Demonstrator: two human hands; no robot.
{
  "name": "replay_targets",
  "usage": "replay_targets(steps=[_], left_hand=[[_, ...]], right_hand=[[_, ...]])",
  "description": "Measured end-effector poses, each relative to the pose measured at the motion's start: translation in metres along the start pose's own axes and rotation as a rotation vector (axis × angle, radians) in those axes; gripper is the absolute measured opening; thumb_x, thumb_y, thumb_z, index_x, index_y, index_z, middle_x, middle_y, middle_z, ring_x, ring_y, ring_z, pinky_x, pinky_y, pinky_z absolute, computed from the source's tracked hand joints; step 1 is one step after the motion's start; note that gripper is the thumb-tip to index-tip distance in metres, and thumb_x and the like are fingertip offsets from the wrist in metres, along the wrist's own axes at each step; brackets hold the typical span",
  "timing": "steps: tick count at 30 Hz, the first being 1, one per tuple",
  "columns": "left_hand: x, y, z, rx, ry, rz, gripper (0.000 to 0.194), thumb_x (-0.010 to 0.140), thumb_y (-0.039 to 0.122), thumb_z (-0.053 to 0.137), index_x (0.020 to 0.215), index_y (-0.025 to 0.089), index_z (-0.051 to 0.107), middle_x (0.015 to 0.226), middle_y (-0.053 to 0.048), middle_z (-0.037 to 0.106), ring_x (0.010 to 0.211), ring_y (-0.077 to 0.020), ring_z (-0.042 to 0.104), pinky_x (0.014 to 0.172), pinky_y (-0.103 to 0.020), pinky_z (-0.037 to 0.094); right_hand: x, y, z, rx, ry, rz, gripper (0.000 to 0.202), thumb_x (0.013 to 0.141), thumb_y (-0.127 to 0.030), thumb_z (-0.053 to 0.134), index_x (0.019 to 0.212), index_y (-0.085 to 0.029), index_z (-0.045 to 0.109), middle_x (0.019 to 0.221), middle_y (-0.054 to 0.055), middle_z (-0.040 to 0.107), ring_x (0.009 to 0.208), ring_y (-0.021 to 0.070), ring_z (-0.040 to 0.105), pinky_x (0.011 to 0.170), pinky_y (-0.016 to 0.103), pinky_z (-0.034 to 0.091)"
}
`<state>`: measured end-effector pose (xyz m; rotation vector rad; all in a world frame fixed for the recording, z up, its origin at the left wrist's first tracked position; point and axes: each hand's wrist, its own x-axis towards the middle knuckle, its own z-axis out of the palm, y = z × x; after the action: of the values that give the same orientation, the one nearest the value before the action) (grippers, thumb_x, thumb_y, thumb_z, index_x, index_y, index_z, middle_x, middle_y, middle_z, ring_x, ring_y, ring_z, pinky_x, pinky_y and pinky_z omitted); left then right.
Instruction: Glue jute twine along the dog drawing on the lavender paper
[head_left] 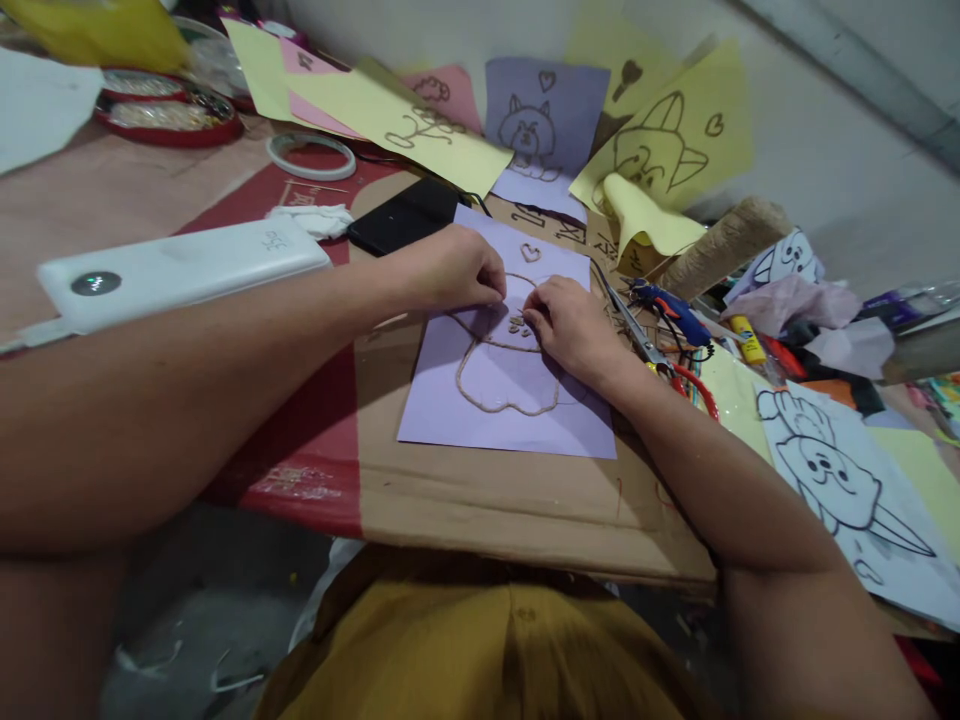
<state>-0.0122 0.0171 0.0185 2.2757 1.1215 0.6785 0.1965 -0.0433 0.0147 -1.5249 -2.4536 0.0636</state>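
A purple sheet of paper [442,400] lies on a flattened cardboard piece, with a cartoon figure outlined in brown cord [484,404] and a small heart near its top edge. My left hand [457,268] is over the sheet's upper left part, thumb and fingertips pinched together close to the cord outline. Across from it, my right hand [574,325] rests on the right side of the figure, its fingers curled and closed beside small brown cord pieces [517,325]. Whatever is between the fingertips of either hand is too small or hidden to make out.
Right of the sheet lie scissors [697,390], a blue glue gun [679,315] and a roll of brown twine [724,245]. At left are a white power bank [187,270], a black phone [405,215] and a tape roll [311,157]. Similar drawings [547,130] lean against the wall.
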Motion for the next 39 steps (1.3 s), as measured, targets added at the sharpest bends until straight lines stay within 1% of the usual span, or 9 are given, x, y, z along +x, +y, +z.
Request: replay_targets(steps=[7,15,20,27,31,35,37,39], left_hand=[[0.0,-0.002,-0.001,-0.028,-0.072,0.006,0.014,0.064,0.017,0.074,0.068,0.028,0.081,0.064,0.003,0.071,0.071,-0.0171,0.066,0.072,-0.024,0.043],[0.002,-0.005,-0.001,-0.02,-0.092,0.001,0.005,0.065,0.028,0.075,0.065,0.031,0.08,0.064,0.003,0.07,0.073,-0.0167,0.064,0.07,-0.022,0.042],[0.003,-0.006,0.0,-0.019,-0.096,0.001,0.009,0.063,0.023,0.074,0.061,0.031,0.078,0.063,0.003,0.07,0.071,-0.0163,0.063,0.072,-0.023,0.042],[0.001,0.0,0.0,0.021,-0.106,0.028,0.02,0.061,0.011,0.07,0.066,0.029,0.078,0.069,0.003,0.071,0.079,-0.0178,0.064,0.078,-0.024,0.042],[-0.001,0.005,-0.001,0.089,-0.118,0.055,0.024,0.061,0.007,0.068,0.066,0.028,0.078,0.071,0.004,0.07,0.078,-0.0167,0.062,0.079,-0.024,0.04],[-0.002,0.008,-0.001,0.205,-0.146,0.09,0.028,0.065,0.005,0.065,0.071,0.028,0.08,0.078,0.003,0.071,0.075,-0.0163,0.06,0.077,-0.025,0.039],[-0.003,0.009,-0.001,0.269,-0.16,0.097,0.03,0.068,0.005,0.065,0.075,0.029,0.082,0.084,0.002,0.073,0.077,-0.0169,0.061,0.077,-0.026,0.039],[-0.003,0.008,-0.001,0.27,-0.159,0.086,0.03,0.068,0.006,0.066,0.077,0.029,0.083,0.086,0.002,0.074,0.082,-0.0179,0.063,0.081,-0.025,0.039]], right_hand=[[-0.001,-0.002,0.003,-0.079,0.009,-0.027,0.018,0.1,-0.021,0.053,0.099,-0.017,0.07,0.11,0.014,0.068,0.105,0.0283,0.058,0.089,0.04,0.044],[0.0,-0.008,0.003,-0.178,-0.007,-0.036,0.024,0.102,-0.022,0.049,0.105,-0.015,0.072,0.112,0.016,0.068,0.106,0.0292,0.058,0.084,0.039,0.044],[0.0,-0.009,0.003,-0.2,-0.015,-0.05,0.026,0.102,-0.021,0.047,0.105,-0.014,0.072,0.111,0.017,0.067,0.104,0.0295,0.056,0.083,0.04,0.043],[0.0,-0.009,0.004,-0.201,-0.002,-0.074,0.027,0.102,-0.019,0.046,0.102,-0.015,0.073,0.107,0.017,0.067,0.1,0.0289,0.055,0.083,0.04,0.044],[0.0,-0.008,0.004,-0.198,0.007,-0.09,0.029,0.102,-0.02,0.046,0.102,-0.015,0.074,0.106,0.017,0.068,0.099,0.0282,0.057,0.083,0.04,0.045],[-0.001,-0.007,0.002,-0.177,0.001,-0.089,0.029,0.102,-0.021,0.046,0.103,-0.015,0.075,0.106,0.017,0.068,0.1,0.0283,0.057,0.085,0.04,0.046],[-0.001,-0.007,0.001,-0.143,-0.004,-0.09,0.029,0.102,-0.021,0.046,0.103,-0.016,0.075,0.106,0.016,0.068,0.1,0.0281,0.057,0.086,0.04,0.046],[-0.002,-0.008,0.0,-0.102,-0.011,-0.089,0.03,0.102,-0.022,0.046,0.102,-0.016,0.075,0.106,0.016,0.068,0.1,0.0279,0.057,0.087,0.04,0.045]])
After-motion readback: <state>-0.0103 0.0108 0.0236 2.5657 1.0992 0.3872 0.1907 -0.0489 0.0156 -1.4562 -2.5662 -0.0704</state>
